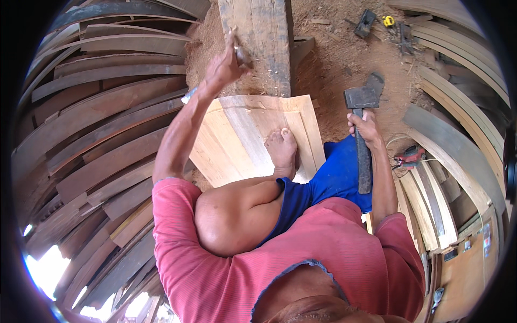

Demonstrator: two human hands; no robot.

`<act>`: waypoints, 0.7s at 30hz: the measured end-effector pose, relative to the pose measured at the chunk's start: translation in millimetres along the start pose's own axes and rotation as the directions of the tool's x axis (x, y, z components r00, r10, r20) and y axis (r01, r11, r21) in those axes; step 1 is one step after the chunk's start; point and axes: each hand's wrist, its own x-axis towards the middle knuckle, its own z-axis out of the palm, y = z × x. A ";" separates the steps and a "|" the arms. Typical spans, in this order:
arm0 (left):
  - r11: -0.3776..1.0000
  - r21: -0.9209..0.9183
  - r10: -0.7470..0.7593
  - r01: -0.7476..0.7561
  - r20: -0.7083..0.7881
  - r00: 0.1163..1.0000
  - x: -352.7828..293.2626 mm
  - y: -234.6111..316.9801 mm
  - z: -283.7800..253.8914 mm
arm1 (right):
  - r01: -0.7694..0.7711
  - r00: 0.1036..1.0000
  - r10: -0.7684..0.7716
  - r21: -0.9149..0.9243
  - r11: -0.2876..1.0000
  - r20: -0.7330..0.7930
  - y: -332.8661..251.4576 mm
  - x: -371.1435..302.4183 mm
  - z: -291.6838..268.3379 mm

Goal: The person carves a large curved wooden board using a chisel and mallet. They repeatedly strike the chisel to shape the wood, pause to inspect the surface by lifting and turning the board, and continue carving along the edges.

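My right hand (365, 128) is closed around the dark handle of a hammer (362, 98). Its heavy dark head points away from me, and the handle hangs down over my blue shorts. My left hand (225, 65) reaches over the near part of a thick wooden beam (258, 32), index finger stretched out. Beside that finger is a small greyish rounded shape (242, 55) that I cannot make out. A pale framed wooden panel (215, 141) lies against the beam's near end, with my bare foot (282, 151) on it.
Curved boards (118, 102) are stacked along the left, and more boards (458, 70) line the right. A black tool (365, 23) and a yellow tape measure (388, 21) lie on sawdust at the far right. A red power tool (410, 156) with a cord sits right of my knee.
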 end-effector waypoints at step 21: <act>0.906 0.422 -0.051 0.000 0.109 0.993 45.0 15.4 -22.2 | -0.349 0.936 0.331 0.192 0.917 0.117 88.1 158.8 5.3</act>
